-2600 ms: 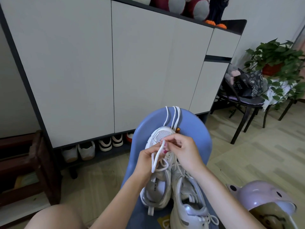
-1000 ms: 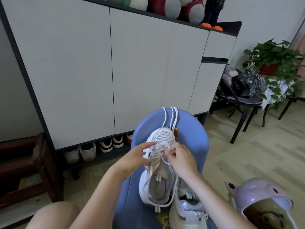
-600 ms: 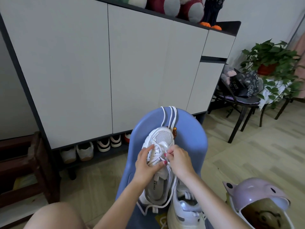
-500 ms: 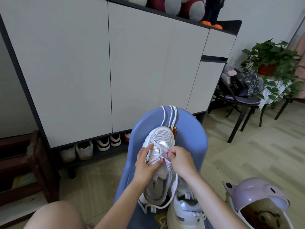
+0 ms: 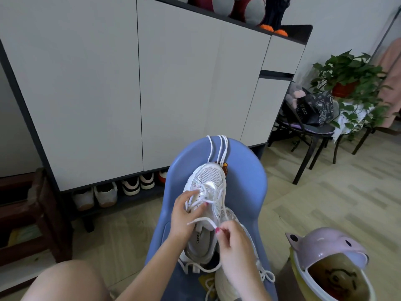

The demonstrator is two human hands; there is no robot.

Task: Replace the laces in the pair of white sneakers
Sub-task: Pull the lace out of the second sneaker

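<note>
A white sneaker (image 5: 208,181) lies toe-away on the blue chair (image 5: 245,187). My left hand (image 5: 184,216) rests on its tongue and lace rows, fingers pressed against the eyelets on the near left. My right hand (image 5: 233,242) pinches a white lace (image 5: 202,220) that runs from the sneaker toward me, its free end sticking out to the left. The second white sneaker (image 5: 225,283) lies nearer me, mostly hidden under my right forearm, with its laces loose. Spare white laces (image 5: 220,148) hang over the chair's top edge.
A pale purple animal-shaped bin (image 5: 329,263) stands open at the right. A tall white cabinet (image 5: 130,83) stands behind the chair, with shoes (image 5: 130,185) under it. A dark chair with a bag (image 5: 312,109) and a potted plant (image 5: 349,83) sit far right. My knee (image 5: 65,281) shows lower left.
My right hand has drawn back toward me from the eyelets, pulling the lace out longer. My left hand stays on the sneaker's tongue.
</note>
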